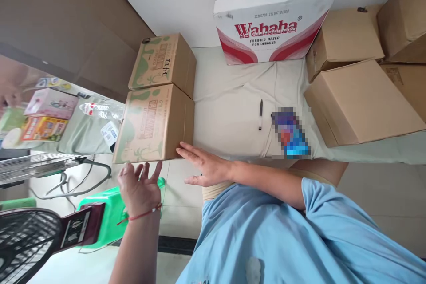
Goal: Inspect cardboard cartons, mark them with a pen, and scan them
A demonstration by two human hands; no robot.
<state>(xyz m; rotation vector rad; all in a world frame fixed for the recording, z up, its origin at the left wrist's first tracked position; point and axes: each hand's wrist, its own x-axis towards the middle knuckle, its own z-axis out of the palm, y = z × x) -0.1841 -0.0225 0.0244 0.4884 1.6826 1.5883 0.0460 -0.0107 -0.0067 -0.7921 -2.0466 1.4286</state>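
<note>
A cardboard box with green printing [151,124] lies at the near edge of a surface covered in white cloth [229,111]. My right hand [203,167] reaches across from the right, fingers stretched flat, with the fingertips touching the box's near right corner. My left hand [139,186], a red string round its wrist, is open with fingers spread just below the box's near edge; I cannot tell whether it touches the box. Neither hand holds anything.
A second green-printed box [163,62] sits behind the first. A white and red Wahaha carton [271,22] stands at the back, plain cartons [359,102] to the right. A black pen [260,114] lies on the cloth. A green stool [109,213] and a fan [23,244] stand lower left.
</note>
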